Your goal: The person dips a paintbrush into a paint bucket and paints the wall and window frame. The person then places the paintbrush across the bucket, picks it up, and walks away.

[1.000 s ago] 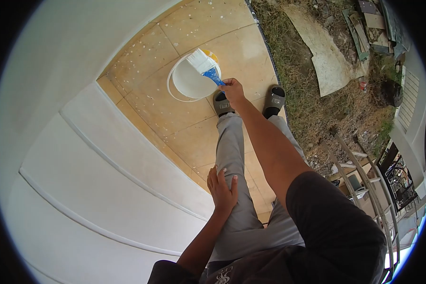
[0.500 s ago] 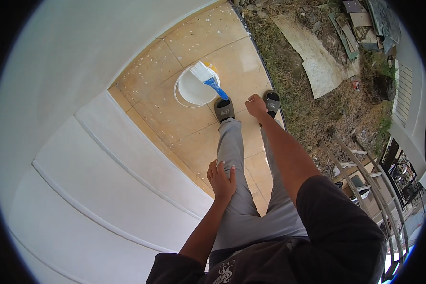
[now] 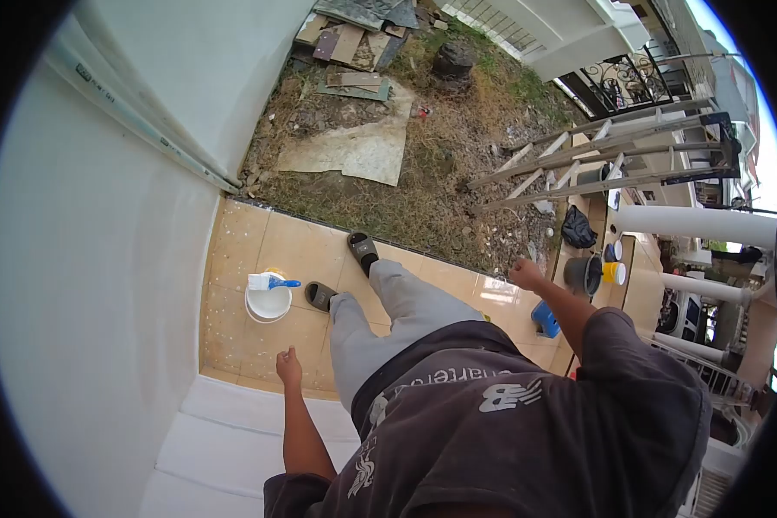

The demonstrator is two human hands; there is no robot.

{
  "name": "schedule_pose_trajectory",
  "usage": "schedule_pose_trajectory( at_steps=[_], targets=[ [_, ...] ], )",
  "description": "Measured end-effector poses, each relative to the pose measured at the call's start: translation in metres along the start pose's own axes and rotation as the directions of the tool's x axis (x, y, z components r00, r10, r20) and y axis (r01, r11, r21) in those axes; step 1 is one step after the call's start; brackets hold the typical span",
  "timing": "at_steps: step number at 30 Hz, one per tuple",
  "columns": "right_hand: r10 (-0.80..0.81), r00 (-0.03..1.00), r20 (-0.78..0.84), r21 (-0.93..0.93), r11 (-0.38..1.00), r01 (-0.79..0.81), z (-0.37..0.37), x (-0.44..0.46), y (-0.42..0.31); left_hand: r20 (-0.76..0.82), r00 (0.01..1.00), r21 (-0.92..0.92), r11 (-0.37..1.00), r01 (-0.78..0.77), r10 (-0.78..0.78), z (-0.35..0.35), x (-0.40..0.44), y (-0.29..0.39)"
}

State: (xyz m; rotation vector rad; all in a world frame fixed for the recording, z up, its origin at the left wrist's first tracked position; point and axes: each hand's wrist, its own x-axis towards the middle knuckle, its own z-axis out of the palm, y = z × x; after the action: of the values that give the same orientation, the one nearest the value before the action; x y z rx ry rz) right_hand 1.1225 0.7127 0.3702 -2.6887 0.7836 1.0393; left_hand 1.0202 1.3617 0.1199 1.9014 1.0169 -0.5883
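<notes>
My left hand (image 3: pixel 290 368) hangs beside the body over the tiled floor, its fingers loosely curled around nothing visible. Closest to it is a white bucket (image 3: pixel 269 318) holding white paint. A paintbrush (image 3: pixel 282 283) with a blue handle and white bristles lies across the bucket's rim, touched by neither hand. Out to the other side, my right hand (image 3: pixel 525 274) is held away from the body with its fingers curled in and nothing showing in them. Near it on the floor stands a blue stool-like object (image 3: pixel 545 319).
Paint-spotted tiles (image 3: pixel 233 250) end at a strip of rough ground (image 3: pixel 457 173) with loose boards (image 3: pixel 354 43). A ladder (image 3: pixel 613 160) leans at the right. Behind the right hand are a dark bucket (image 3: pixel 582 274) and a black bag (image 3: pixel 578 228). A white wall (image 3: pixel 104 259) borders the left.
My view has turned and widened. The left hand has come off my thigh and now hangs at my side. My right hand has swung outward. The brush still rests on the bucket.
</notes>
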Motion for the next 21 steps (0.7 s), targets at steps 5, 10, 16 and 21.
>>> schedule_pose_trajectory(
  at_steps=[5, 10, 16, 21],
  targets=[
    [-0.033, 0.999, -0.036, 0.219, 0.975, 0.04, 0.027, -0.063, 0.054, 0.074, 0.997, 0.119, 0.993, -0.022, 0.013, -0.102, 0.007, -0.012],
    [-0.118, 0.993, 0.015, 0.366, 0.925, 0.105, 0.053, -0.07, 0.083, 0.213, 0.957, -0.178, 0.956, 0.234, -0.195, -0.104, -0.007, 0.034],
    [-0.105, 0.977, -0.188, 0.473, 0.862, 0.184, 0.052, -0.04, 0.155, 0.205, 0.978, 0.047, 0.998, -0.034, 0.024, -0.005, -0.013, 0.135],
    [-0.039, 0.989, -0.144, 0.478, 0.872, 0.104, 0.052, 0.024, 0.283, 0.131, 0.99, -0.167, 0.986, -0.024, 0.046, 0.112, -0.093, 0.255]
  ],
)
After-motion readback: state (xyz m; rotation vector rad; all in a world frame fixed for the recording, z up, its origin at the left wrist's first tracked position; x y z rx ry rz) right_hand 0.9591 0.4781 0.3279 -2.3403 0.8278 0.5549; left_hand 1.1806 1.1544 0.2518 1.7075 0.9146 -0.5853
